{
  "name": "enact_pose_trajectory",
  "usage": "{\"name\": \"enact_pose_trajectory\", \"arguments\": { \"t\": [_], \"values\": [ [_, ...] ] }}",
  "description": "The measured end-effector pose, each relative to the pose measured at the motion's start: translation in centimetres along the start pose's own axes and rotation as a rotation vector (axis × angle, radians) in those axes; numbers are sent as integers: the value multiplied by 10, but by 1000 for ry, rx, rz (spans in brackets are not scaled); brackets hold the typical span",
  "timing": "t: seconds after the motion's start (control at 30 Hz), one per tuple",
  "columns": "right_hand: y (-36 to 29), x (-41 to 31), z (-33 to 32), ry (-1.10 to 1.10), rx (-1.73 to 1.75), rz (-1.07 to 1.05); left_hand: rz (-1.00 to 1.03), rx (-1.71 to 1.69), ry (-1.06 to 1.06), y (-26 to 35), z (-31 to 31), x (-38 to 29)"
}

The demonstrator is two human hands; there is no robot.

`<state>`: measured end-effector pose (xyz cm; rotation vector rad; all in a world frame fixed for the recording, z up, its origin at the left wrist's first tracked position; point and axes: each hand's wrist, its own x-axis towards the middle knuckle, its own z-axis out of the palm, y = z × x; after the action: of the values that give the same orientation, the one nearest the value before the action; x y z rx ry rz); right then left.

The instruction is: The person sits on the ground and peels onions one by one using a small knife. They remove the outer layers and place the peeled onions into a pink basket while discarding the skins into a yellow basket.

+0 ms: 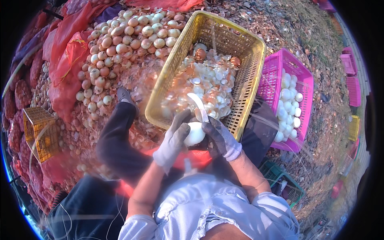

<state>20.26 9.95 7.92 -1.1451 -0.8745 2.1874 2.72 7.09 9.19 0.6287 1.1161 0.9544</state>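
Observation:
My left hand (176,139), in a grey-coated work glove, grips a peeled white onion (195,134) from its left side. My right hand (221,136), gloved alike, holds a small knife with a curved blade (198,103) and touches the onion's right side. The blade points up and to the left above the onion; its handle is hidden in my fingers. Just beyond both hands stands a yellow plastic crate (258,72) with onion skins and cut pieces (210,81) in it. A magenta crate (309,99) at its right holds many peeled onions (288,108).
Unpeeled onions (120,48) lie heaped at the upper left beside red mesh sacks (64,81). An orange-yellow crate (40,132) stands at the left, a green crate (288,180) by my right side. Another person's dark-clothed leg (87,204) is at the lower left.

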Motion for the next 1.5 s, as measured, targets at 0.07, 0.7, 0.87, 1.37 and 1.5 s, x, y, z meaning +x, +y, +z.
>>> {"name": "enact_pose_trajectory", "arguments": {
  "t": [0.07,0.7,0.87,1.37,1.5],
  "values": [
    [0,2,-4,29,73,66,-92,60,-74,9,-8,0],
    [4,3,14,291,-398,-248,-9,-8,115,0,8,-13],
    [-4,1,12,312,-267,-69,-25,-298,-22,-8,-4,-11],
    [-25,5,8,313,-62,-112,-15,-695,-25,-2,-13,-10],
    [-16,11,1,327,-291,-338,74,-516,57,6,-1,-9]
  ]
}}
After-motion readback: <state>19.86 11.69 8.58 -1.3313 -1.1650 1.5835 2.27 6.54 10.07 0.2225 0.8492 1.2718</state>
